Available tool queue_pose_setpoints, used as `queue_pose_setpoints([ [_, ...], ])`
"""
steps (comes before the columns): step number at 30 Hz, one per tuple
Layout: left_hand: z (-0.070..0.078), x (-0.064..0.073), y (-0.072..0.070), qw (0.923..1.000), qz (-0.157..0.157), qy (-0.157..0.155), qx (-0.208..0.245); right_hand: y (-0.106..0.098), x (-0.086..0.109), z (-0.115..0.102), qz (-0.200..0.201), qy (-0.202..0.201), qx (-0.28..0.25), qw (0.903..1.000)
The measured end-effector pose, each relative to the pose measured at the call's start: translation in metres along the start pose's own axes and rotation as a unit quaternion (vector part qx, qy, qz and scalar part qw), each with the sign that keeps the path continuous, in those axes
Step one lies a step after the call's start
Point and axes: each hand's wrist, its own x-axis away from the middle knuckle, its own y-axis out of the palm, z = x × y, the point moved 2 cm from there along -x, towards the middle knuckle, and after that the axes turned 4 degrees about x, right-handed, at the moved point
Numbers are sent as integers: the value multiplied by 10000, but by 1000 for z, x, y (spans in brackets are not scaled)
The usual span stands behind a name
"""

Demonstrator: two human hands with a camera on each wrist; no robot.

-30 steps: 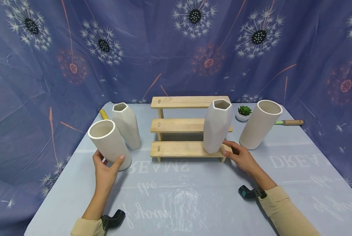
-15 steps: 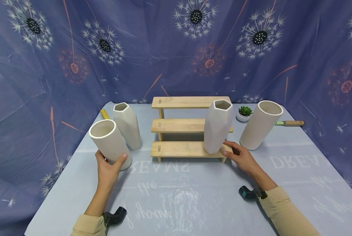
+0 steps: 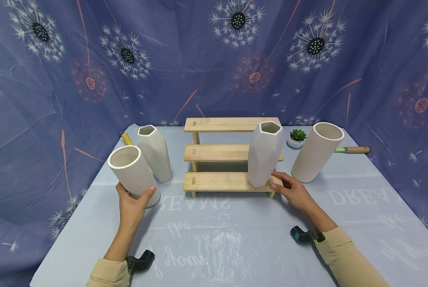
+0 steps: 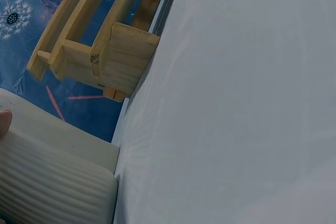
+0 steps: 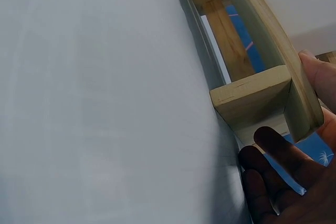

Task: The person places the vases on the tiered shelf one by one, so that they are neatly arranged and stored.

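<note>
The left hand has its grip closed around the lower body of the left ribbed vase, thumb on the near side; the left wrist view shows the vase base down on the worktop. The right hand has a narrow grip at the right end of the lowest tier of the wooden stand, thumb at the front edge, several fingers bent below that tier. Completed, as judged from placement: one faceted vase stands on this tier, just beside the right thumb. Outstanding, by the same judgement: the held vase, the left faceted vase behind it, and the right ribbed vase are off the stand. Progress is therefore rated early: one vase of four occupies a tier.
</note>
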Motion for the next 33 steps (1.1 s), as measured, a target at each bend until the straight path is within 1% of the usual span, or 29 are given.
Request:
queue_pose_setpoints([
  [6, -2, 0, 0, 9999, 155, 39, -2, 0, 1, -1, -16, 4, 13, 10000],
  [16, 1, 1, 0, 9996, 231, 43, 151, 0, 0, 0, -2, -73, -5, 10000],
  [25, 8, 5, 0, 9991, 281, 82, 303, 0, 0, 1, -18, -113, -51, 9999],
  [33, 19, 16, 2, 9987, 294, 256, 331, 0, 0, 2, 4, -138, -42, 9999],
])
